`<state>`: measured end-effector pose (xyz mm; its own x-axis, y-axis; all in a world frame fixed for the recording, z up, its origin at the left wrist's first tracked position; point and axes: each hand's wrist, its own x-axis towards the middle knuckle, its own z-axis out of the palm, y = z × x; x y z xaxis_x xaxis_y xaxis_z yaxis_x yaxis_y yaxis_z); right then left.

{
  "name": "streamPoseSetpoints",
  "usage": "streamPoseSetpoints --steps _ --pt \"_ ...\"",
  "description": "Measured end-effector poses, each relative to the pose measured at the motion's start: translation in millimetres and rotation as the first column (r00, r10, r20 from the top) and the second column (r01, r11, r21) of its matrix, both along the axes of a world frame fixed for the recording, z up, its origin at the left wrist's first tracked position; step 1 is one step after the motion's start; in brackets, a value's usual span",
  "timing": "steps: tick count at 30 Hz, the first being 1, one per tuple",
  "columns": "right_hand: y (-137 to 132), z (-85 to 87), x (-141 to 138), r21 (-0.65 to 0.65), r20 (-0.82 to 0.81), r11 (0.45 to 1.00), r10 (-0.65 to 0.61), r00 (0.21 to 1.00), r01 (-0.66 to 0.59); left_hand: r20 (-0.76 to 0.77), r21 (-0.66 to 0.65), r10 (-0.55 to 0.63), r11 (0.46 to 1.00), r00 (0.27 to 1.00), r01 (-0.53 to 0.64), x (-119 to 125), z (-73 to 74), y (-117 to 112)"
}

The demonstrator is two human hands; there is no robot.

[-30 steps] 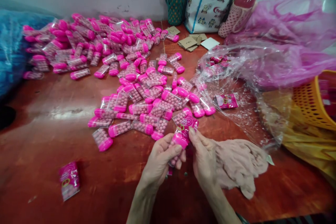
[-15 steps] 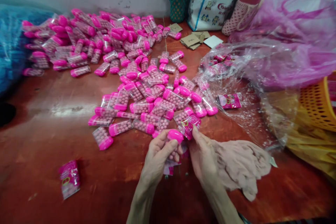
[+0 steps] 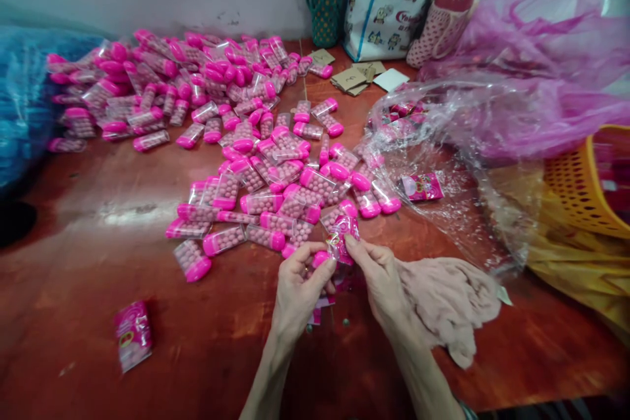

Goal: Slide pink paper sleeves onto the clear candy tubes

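Observation:
My left hand (image 3: 301, 289) is closed around a small clear container with a pink cap (image 3: 319, 258); most of its body is hidden by my fingers. Between thumb and fingers, my right hand (image 3: 381, 275) pinches a shiny printed pink packet (image 3: 343, 239), which meets the cap and my left fingertips. Just beyond both hands lies a heap of similar pink-capped containers (image 3: 266, 202) filled with small pale pink balls. Below the hands, pieces of pink printed packaging (image 3: 322, 307) lie on the red table (image 3: 221, 335).
A filled pink packet (image 3: 134, 336) lies at the left front. Right of my hands are a beige cloth (image 3: 447, 295), a clear plastic bag (image 3: 472, 223) and a yellow basket (image 3: 581, 184). Cardboard pieces (image 3: 350, 79) and a white printed bag (image 3: 384, 6) stand near the wall.
My right hand has brought the pink packet left and over the capped end of the container, partly covering the cap. The view has shifted slightly.

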<state>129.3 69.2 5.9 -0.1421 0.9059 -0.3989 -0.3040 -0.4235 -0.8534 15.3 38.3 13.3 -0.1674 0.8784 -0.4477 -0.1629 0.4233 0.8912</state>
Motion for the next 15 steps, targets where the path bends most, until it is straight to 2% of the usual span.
streamPoseSetpoints --steps 5,8,11,15 --pt "2.0 7.2 2.4 -0.035 -0.109 0.997 -0.07 0.992 0.066 -0.037 0.06 0.032 0.998 0.999 -0.03 2.2 -0.6 -3.3" --pt "2.0 10.1 3.8 -0.078 -0.081 0.99 -0.122 0.989 0.116 0.079 0.044 -0.005 0.999 0.997 0.002 1.1 2.6 -4.7" --pt "-1.0 10.0 2.7 -0.083 -0.048 0.994 -0.079 0.996 0.075 0.159 0.048 -0.044 0.998 0.986 0.037 2.6 3.3 -5.2" --pt "-6.1 6.1 -2.3 -0.018 -0.006 0.999 -0.028 1.0 0.028 0.036 0.085 -0.022 0.996 0.999 0.019 8.0 0.7 -5.6"
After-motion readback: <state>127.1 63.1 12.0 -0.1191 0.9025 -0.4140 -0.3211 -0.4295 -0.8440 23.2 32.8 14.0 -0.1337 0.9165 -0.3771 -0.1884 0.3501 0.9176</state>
